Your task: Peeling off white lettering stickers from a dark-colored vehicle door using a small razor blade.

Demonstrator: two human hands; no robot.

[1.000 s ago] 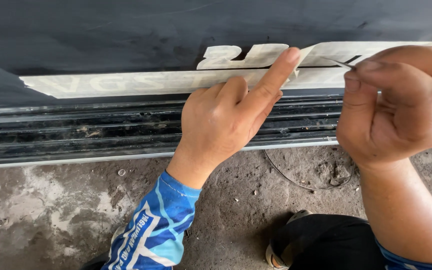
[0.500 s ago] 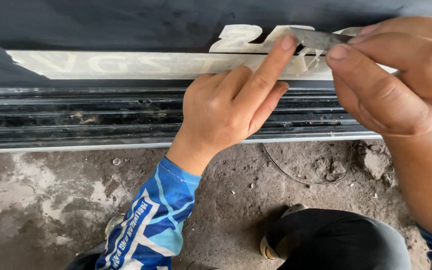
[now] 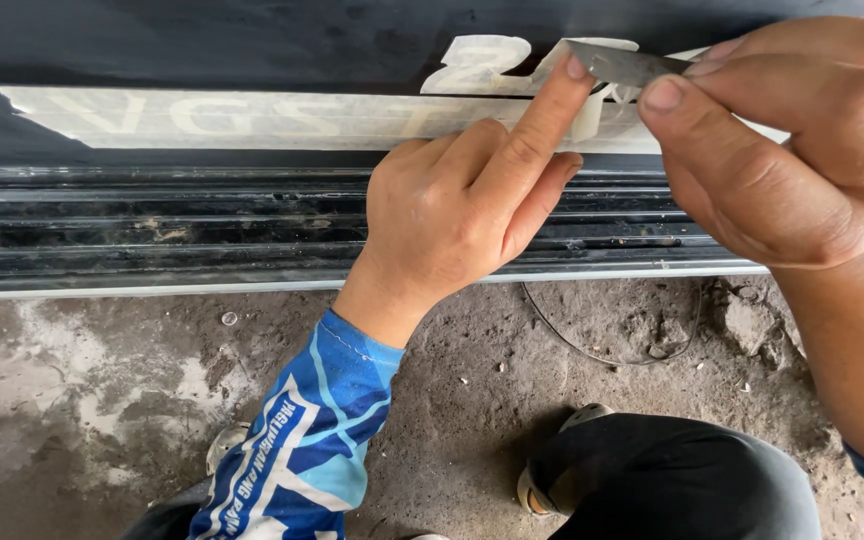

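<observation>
Since half a second ago my right hand [image 3: 782, 150] has pushed the thin metal blade [image 3: 620, 65] further left along the sticker, its tip now right at my left index fingertip. View has crept in a bit closer too.

Right grip: thumb and fingers pinched shut on the blade, flat piece sticking out leftward, pointed end over the pale decal [image 3: 282, 118]. Left hand [image 3: 462, 205]: index finger stretched up and pressing on the decal's raised part, other fingers curled loose, holding nothing. Blue patterned sleeve [image 3: 302, 450] on that arm.

The decal is a long whitish strip with faint letter shapes, stuck along the dark body panel [image 3: 252, 40], upper part with cut-out shapes just under the blade. A small flap of it looks lifted beside my fingertip. Below: dark ribbed sill [image 3: 152, 230] with a light edge, then dirty concrete floor [image 3: 82, 400]. Thin wire loop [image 3: 602, 350] lying on floor. My dark-trousered knee [image 3: 682, 480] bottom right.
</observation>
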